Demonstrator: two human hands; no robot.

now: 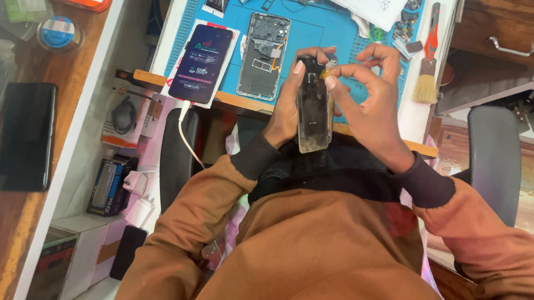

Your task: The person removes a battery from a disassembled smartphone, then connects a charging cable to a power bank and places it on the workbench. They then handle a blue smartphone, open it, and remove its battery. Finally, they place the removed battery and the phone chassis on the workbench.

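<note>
At the far left a black phone [25, 136] is lying face up on the wooden shelf [64, 92]. On the blue mat [343, 39] of the worktop [416, 116], a lit phone [201, 63] is sitting with a white cable [186, 135] hanging from its lower end, and just beside it an opened phone body [263, 56] is lying with its insides showing. My left hand [288, 111] is gripping a dark phone frame [314, 106] above my lap, its fingers [314, 53] curling round the frame's upper end. My right hand [370, 107] is pinching at the frame's top edge, fingers [341, 74] clenched on it. Further right, a brush [428, 70] with an orange handle is resting on the worktop.
</note>
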